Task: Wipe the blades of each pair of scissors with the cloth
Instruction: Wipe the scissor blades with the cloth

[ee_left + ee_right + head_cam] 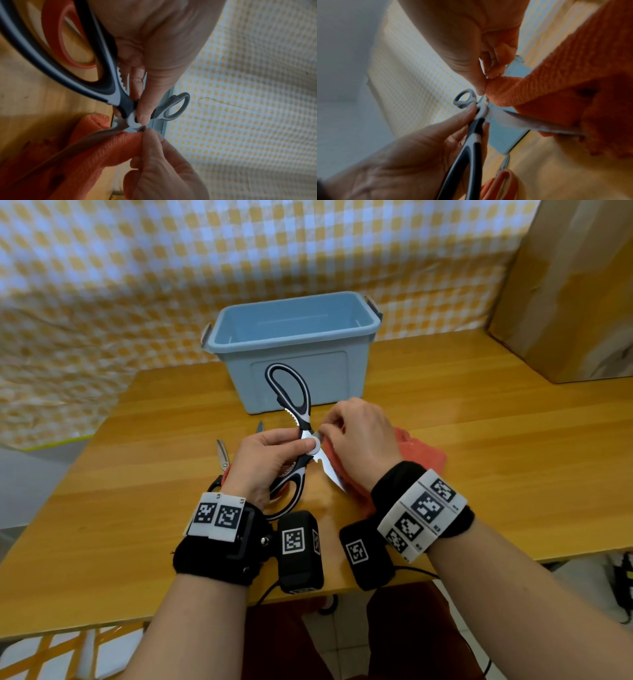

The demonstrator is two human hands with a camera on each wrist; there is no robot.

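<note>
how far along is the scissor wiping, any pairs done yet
Nothing shows as finished: the blue plastic bin looks empty. In hand: the left hand grips the opened black-and-white kitchen scissors, while the right hand pinches the orange terry cloth on one blade by the pivot. Left: the other blade and the orange-handled scissors on the wooden table.

The left hand [263, 460] curls its fingers around a handle, thumb pressed at the pivot. The right hand [363, 440] pinches with thumb and forefinger, knuckles up. Both forearms reach forward, nearly parallel, wrists banded and close together.
</note>
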